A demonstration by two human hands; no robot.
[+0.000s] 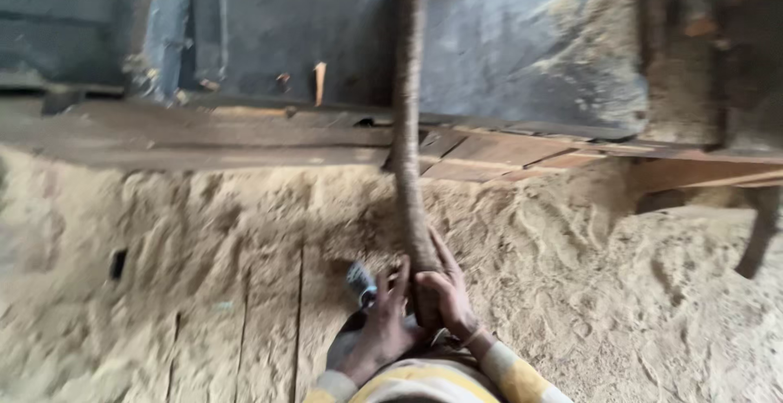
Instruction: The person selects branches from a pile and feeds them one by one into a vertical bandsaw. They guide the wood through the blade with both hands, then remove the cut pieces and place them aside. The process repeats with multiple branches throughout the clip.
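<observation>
Lower centre of frame: both hands wrap the near end of a long pole [408, 126] that runs up to the top edge. Right hand [444, 297] fingers curl around it; left hand [383, 325] fingers close beside it, grip blurred. Sawdust [204, 232] covers the boards [245, 134]. Risk: the pole likely slips or swings sideways, since the dust gives loose footing.

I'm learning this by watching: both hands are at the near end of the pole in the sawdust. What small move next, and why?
Probably firm up the grip first. The right hand wraps the pole, but the left hand lies beside it with fingers spread, near a small blue-grey thing. The pole runs far forward across the planks.
</observation>
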